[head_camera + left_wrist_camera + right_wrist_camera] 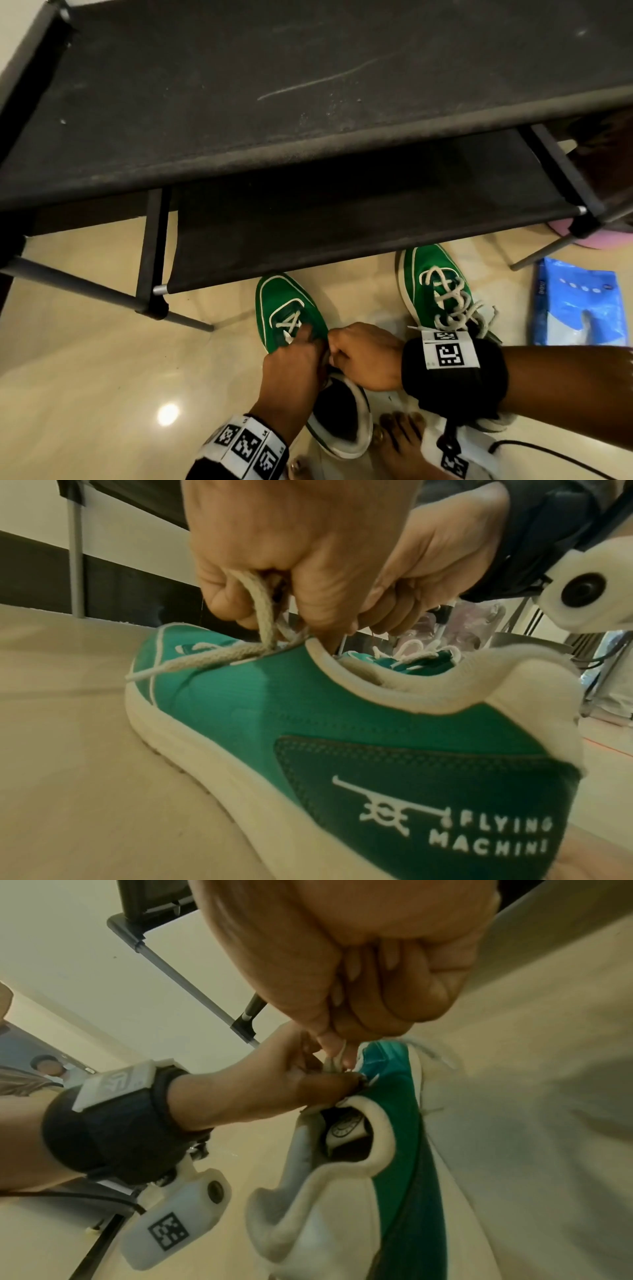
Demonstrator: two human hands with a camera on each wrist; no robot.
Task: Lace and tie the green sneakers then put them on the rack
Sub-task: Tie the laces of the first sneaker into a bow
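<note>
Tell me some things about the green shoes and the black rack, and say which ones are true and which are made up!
1. Both green canvas sneakers sit on the black fabric rack. False: both stand on the beige floor in front of it.
2. The left hand holds a cream lace of the nearer sneaker. True.
3. The other green sneaker has lace crossings up its front. True.
4. The right hand rests flat on the floor. False: its fingers are curled at the nearer sneaker's lacing.
5. A blue plastic bag lies on the rack's top shelf. False: it lies on the floor, right of the sneakers.
</note>
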